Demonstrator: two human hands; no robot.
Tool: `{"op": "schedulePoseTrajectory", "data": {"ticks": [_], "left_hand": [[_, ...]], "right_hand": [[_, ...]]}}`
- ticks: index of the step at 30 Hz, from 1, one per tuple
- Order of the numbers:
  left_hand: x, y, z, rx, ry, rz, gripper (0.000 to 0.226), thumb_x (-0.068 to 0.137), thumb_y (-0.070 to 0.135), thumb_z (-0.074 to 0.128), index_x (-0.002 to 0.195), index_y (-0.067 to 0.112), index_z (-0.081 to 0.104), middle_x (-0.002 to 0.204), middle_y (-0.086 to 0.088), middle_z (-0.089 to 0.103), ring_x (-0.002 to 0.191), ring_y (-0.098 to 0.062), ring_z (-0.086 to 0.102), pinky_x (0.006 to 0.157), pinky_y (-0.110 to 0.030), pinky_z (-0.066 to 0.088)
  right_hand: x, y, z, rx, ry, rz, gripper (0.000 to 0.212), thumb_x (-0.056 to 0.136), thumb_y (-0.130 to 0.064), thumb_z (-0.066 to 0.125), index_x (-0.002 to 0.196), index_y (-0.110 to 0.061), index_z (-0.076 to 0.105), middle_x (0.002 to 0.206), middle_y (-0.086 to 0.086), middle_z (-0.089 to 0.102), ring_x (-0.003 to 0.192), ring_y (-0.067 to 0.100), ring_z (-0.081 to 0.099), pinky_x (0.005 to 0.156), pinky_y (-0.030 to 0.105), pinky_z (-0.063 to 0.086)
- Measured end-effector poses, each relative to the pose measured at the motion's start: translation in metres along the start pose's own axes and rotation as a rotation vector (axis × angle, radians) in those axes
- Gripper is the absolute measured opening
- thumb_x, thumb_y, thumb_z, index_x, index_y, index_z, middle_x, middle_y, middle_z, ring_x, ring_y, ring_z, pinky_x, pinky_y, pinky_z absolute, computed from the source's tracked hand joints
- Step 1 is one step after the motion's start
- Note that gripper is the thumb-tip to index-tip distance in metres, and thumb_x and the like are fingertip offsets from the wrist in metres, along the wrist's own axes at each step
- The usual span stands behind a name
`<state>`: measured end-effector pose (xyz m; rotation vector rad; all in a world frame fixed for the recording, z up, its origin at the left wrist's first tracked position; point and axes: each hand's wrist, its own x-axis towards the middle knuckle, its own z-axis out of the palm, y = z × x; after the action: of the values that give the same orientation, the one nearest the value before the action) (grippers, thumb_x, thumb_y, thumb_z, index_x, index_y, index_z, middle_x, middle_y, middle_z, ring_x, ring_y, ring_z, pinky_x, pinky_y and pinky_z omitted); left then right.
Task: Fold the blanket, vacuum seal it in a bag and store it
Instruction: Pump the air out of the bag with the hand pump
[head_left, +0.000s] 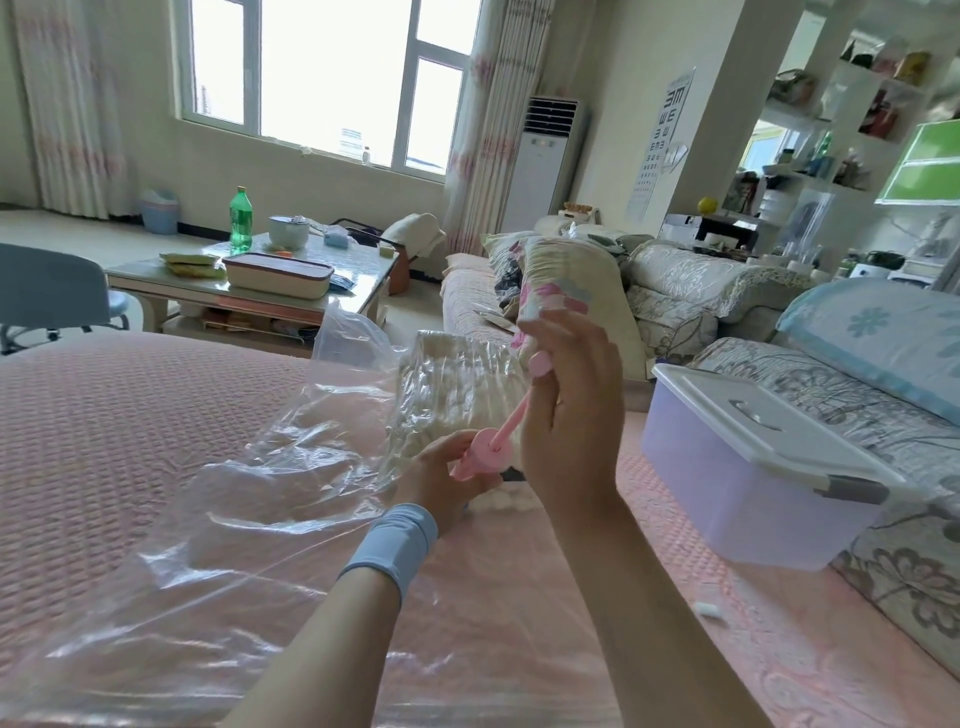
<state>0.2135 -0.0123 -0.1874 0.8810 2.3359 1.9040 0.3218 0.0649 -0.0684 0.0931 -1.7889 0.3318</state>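
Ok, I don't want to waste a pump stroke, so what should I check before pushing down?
1. The blanket is inside the clear bag: ok.
2. The left hand grips the pump barrel: ok.
3. The right hand holds the plunger handle, rod drawn out: ok.
4. Pump seated on the bag's valve: cannot tell, the left hand hides it.
5. Bag mouth sealed: cannot tell.
6. The storage box open for storing: not ok, lid on.
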Motion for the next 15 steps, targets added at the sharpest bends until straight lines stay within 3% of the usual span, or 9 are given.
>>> {"op": "schedulePoseTrajectory", "data": {"ticks": [2,5,7,10,13,15], "left_hand": [[-0.002,0.002,0.000,-0.009,0.010,-0.002,0.044,0.069,0.022,0.082,0.101,0.047,0.066,0.099,0.020,0.068,0.096,-0.002,0.062,0.084,-0.023,0.050],[-0.005,0.007,-0.002,0.016,0.014,-0.004,0.032,0.073,0.020,0.075,0.102,0.034,0.069,0.093,0.017,0.068,0.093,-0.006,0.063,0.078,-0.018,0.046],[-0.006,0.007,-0.002,0.029,0.015,-0.006,0.030,0.074,0.020,0.072,0.100,0.034,0.068,0.091,0.016,0.067,0.092,-0.008,0.064,0.076,-0.018,0.046],[-0.006,0.007,-0.005,-0.002,0.016,-0.008,0.036,0.072,0.024,0.076,0.100,0.044,0.066,0.094,0.018,0.068,0.093,-0.005,0.064,0.076,-0.017,0.048],[-0.003,0.006,-0.006,-0.007,0.014,0.010,0.046,0.069,0.029,0.083,0.099,0.057,0.061,0.099,0.021,0.068,0.096,0.001,0.062,0.080,-0.018,0.049],[-0.003,0.003,-0.004,0.006,0.001,0.017,0.047,0.068,0.032,0.085,0.101,0.056,0.062,0.101,0.022,0.068,0.096,0.003,0.061,0.081,-0.016,0.047]], "right_hand": [[-0.022,0.012,0.010,-0.030,-0.114,0.046,0.037,0.090,-0.002,0.045,0.117,-0.012,0.069,0.125,0.005,0.063,0.116,0.024,0.056,0.100,0.030,0.045],[-0.059,0.027,0.027,-0.078,-0.469,0.177,0.037,0.089,-0.001,0.053,0.117,-0.018,0.069,0.127,-0.002,0.059,0.116,0.021,0.055,0.096,0.040,0.051],[-0.064,0.028,0.031,-0.064,-0.569,0.221,0.036,0.089,-0.002,0.057,0.117,-0.019,0.071,0.125,-0.004,0.060,0.116,0.020,0.056,0.095,0.043,0.052],[-0.042,0.020,0.022,-0.035,-0.457,0.156,0.036,0.090,0.001,0.057,0.119,-0.016,0.070,0.128,0.000,0.062,0.120,0.022,0.056,0.102,0.039,0.049],[-0.008,0.004,0.005,0.019,-0.151,0.008,0.032,0.095,-0.002,0.047,0.118,-0.009,0.068,0.126,0.006,0.064,0.118,0.024,0.057,0.104,0.029,0.043],[0.004,-0.002,-0.002,0.045,-0.008,-0.025,0.032,0.096,-0.002,0.044,0.116,-0.005,0.069,0.124,0.009,0.065,0.117,0.025,0.057,0.102,0.030,0.043]]}}
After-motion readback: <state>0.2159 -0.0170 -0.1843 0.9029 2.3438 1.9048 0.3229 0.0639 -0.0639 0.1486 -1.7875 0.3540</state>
